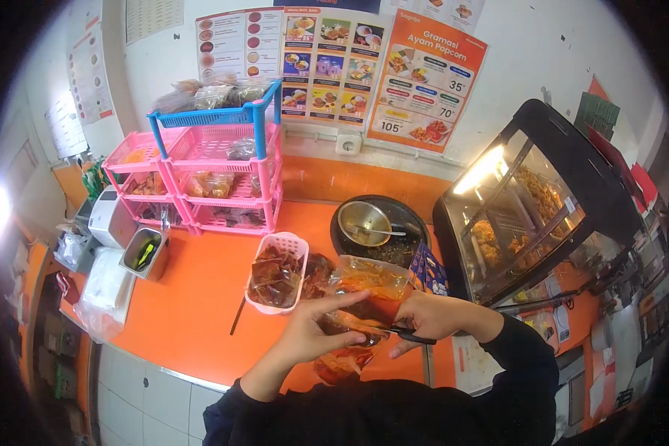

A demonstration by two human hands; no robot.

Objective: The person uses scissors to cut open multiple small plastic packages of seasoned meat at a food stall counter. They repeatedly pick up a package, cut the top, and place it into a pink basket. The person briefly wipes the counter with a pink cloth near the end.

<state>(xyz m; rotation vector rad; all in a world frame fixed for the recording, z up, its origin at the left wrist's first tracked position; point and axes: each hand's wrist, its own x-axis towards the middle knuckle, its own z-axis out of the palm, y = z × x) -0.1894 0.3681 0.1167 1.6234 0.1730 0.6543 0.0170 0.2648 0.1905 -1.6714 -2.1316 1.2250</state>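
My left hand (318,329) holds a clear plastic bag of red-orange sauce (343,362) between thumb and fingers, near the front edge of the counter. In my right hand (423,320) is a dark-handled tool (411,335), which looks like scissors; its working end meets the bag and is partly hidden. Just beyond my hands stands a clear plastic container (376,276) with orange-red contents. Left of it, a pink plastic basket (277,306) holds small packets of dark brown sauce (276,273); more dark packets lie between basket and container.
A metal bowl with a fork (362,223) rests on a round black stone slab (415,240) at the back. On the right is a lit display warmer (513,223) with fried food. Pink and blue racks (217,161), a metal container (145,253) and plastic bags (103,279) stand left.
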